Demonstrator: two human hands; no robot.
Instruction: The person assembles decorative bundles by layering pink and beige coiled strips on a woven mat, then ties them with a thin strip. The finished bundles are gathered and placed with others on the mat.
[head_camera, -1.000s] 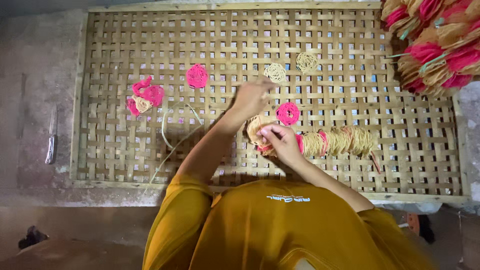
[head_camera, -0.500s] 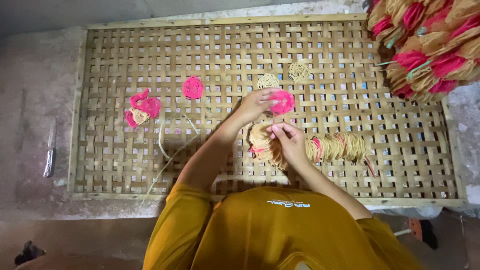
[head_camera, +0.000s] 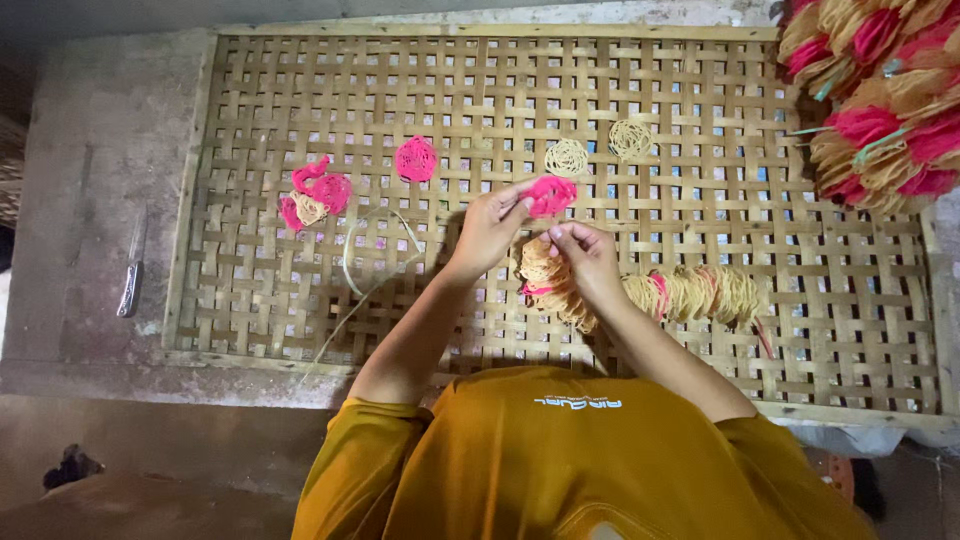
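My left hand (head_camera: 488, 228) pinches a pink woven disc (head_camera: 552, 195) just above the bamboo lattice tray (head_camera: 250, 300). Right beside it, my right hand (head_camera: 590, 258) is closed on the near end of a threaded stack of tan and pink discs (head_camera: 548, 283). The rest of that string (head_camera: 700, 293) lies along the tray to the right. The fingertips of both hands nearly meet at the pink disc.
On the tray lie a loose pink disc (head_camera: 416, 158), a small cluster of pink and tan discs (head_camera: 315, 195), two tan discs (head_camera: 567, 157) (head_camera: 630, 140) and a pale fibre strip (head_camera: 370, 250). Finished bundles (head_camera: 880, 100) pile up at the top right. A knife (head_camera: 130, 275) rests on the concrete at left.
My left hand picked up the pink disc that lay near the stack and brought it up to my right hand's fingertips. The right hand stayed on the stack.
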